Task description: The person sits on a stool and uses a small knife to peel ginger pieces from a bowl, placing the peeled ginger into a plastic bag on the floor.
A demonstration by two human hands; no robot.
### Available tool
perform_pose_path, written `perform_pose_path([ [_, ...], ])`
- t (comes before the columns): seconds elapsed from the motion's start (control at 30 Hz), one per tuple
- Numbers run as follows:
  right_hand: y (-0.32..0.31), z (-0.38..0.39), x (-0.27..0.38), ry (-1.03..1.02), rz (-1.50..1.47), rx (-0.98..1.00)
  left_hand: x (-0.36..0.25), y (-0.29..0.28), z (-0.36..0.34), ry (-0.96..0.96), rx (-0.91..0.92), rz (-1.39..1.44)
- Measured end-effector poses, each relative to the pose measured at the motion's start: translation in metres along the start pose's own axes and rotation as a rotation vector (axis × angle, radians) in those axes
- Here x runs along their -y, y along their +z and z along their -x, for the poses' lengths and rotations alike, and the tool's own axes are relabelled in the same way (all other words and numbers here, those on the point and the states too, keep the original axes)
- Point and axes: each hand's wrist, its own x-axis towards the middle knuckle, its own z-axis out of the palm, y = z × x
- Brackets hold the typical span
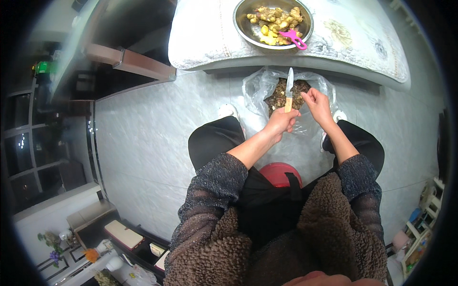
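Observation:
My left hand (282,122) is closed round the light wooden handle of a small knife (289,85), its blade pointing away from me. Close by on the right, my right hand (318,104) has its fingers pinched together; whatever they hold, if anything, is too small to make out. Both hands are over a clear plastic bag (255,90) lying open on the floor. Inside it lie dark brown scraps (300,87). Beyond the bag, a metal bowl (238,31) contains several pieces of ginger (273,17), some with pale yellow peeled surfaces. A pink peeler (299,42) rests on the bowl's near right side.
The bowl stands on a padded seat with a white quilted cover (205,40), whose front edge is just past the bag. Beneath me is a red stool (278,174). Grey tiles (143,138) surround my feet. A wooden-framed table (148,66) stands at far left.

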Motion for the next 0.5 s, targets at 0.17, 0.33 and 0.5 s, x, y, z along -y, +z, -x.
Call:
perform_pose_path([
  [0.17, 0.021, -0.01, -0.024, -0.368, -0.112, -0.006, 0.002, -0.008, -0.009, 0.037, -0.016, 0.042],
  [0.33, 0.012, -0.002, -0.017, -0.071, 0.005, 0.096, 0.01, -0.013, -0.017, 0.027, -0.022, 0.04],
  [0.5, 0.001, 0.008, 0.013, 0.063, 0.085, -0.016, 0.013, -0.013, -0.023, 0.049, -0.052, 0.189],
])
